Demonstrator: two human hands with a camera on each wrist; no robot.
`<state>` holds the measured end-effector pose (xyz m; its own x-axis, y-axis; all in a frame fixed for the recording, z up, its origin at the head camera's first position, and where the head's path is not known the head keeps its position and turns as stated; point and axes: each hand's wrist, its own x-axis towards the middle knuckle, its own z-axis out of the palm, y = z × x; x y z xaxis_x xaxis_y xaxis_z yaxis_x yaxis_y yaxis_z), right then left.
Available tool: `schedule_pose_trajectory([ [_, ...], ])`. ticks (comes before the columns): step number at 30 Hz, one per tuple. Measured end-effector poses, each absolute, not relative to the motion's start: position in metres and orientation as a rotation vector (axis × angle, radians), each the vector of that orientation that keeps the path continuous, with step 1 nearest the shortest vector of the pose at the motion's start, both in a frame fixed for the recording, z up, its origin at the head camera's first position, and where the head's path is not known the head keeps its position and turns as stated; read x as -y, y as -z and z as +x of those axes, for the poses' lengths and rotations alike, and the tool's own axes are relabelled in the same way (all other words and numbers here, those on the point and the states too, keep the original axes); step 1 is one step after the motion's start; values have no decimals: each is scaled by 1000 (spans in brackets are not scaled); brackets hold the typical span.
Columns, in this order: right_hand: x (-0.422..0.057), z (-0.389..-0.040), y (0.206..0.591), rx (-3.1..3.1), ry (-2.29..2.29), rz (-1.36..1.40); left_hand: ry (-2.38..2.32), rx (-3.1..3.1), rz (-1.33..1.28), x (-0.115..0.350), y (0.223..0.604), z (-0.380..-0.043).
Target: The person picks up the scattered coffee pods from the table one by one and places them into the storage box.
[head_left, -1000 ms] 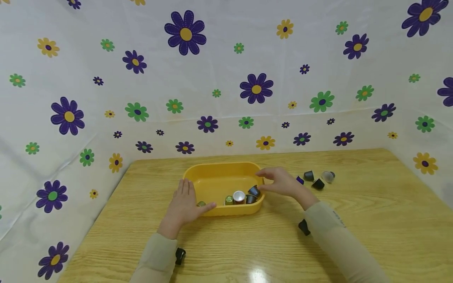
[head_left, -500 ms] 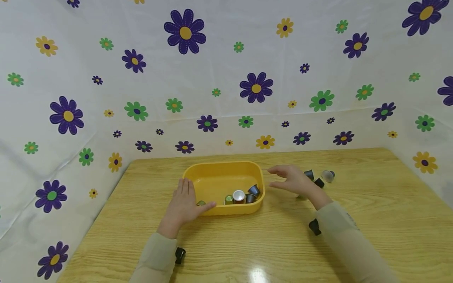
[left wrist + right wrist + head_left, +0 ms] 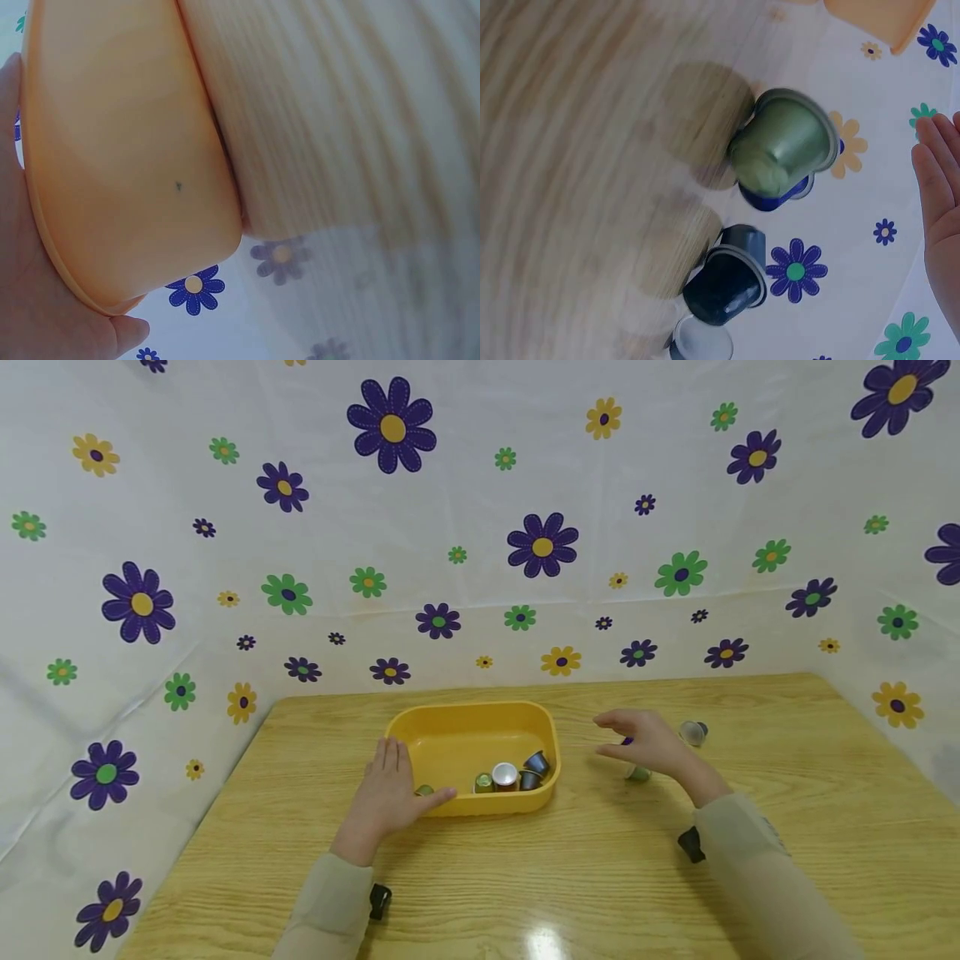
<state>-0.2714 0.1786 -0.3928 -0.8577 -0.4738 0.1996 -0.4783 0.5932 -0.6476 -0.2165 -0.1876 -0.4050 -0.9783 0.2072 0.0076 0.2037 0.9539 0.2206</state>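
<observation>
A yellow plastic tub (image 3: 472,718) sits on the wooden table. My left hand (image 3: 384,797) rests on its left end, fingers straight over the rim and thumb along the front edge. Inside lie several coffee capsules: a green one (image 3: 483,783), one with its white lid up (image 3: 505,775), dark blue ones (image 3: 537,763) at the right, and another green one partly hidden by the front wall. My right hand (image 3: 651,747) hovers right of the tub, holding nothing, fingers extended. Near it stand a pale green capsule (image 3: 784,142), a purple-blue one (image 3: 767,199) and a black one (image 3: 724,285).
A silver-lidded capsule (image 3: 692,733) lies right of the right hand, which hides some capsules in the head view. Black wrist-camera pieces show beside both sleeves. A white flowered cloth (image 3: 465,510) hangs behind and at the sides of the table.
My right hand has left the tub's right rim and moved right, over the loose capsules, now covering the dark ones. The left hand and the tub have stayed put.
</observation>
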Motion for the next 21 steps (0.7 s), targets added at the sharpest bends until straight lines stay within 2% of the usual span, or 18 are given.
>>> schedule_pose_trajectory([
  [21, -217, -263, 398, 2812, -1145, 736, -363, -3092, 332, 188, 407, -218],
])
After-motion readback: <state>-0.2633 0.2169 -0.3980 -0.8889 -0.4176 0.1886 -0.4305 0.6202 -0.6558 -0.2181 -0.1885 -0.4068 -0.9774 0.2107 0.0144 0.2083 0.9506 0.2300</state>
